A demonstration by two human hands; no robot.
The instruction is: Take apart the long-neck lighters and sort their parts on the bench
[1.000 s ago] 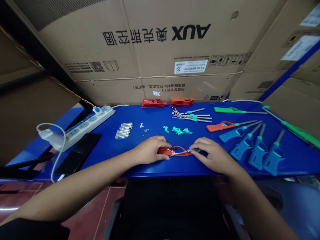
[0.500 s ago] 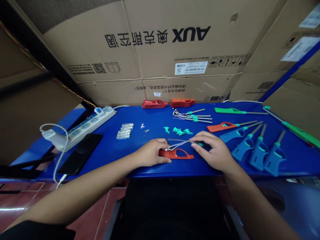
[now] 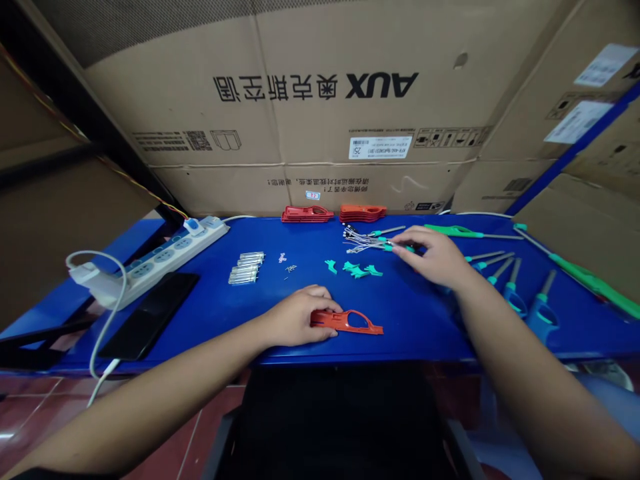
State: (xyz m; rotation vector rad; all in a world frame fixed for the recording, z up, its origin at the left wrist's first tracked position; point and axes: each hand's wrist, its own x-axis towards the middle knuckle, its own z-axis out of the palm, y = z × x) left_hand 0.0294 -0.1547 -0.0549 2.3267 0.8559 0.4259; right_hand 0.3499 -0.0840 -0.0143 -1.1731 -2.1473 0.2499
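Hands apart: left hand [image 3: 295, 317] grips a red lighter shell [image 3: 347, 322], right hand [image 3: 430, 259] pinches a wired igniter [image 3: 367, 247].

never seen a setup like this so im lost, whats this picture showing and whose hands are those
This picture comes from one camera worn on a person's head, looking forward and down, so the two bare arms are the wearer's own. On a blue workbench lie parts of long-nosed utility lighters: blue lighters at the right, teal plastic pieces in the middle and small clear cylinders to the left. The left hand holds a red plastic lighter shell on the bench. The right hand is at a bundle of wired metal rods near the far edge; I cannot tell whether it is holding one.
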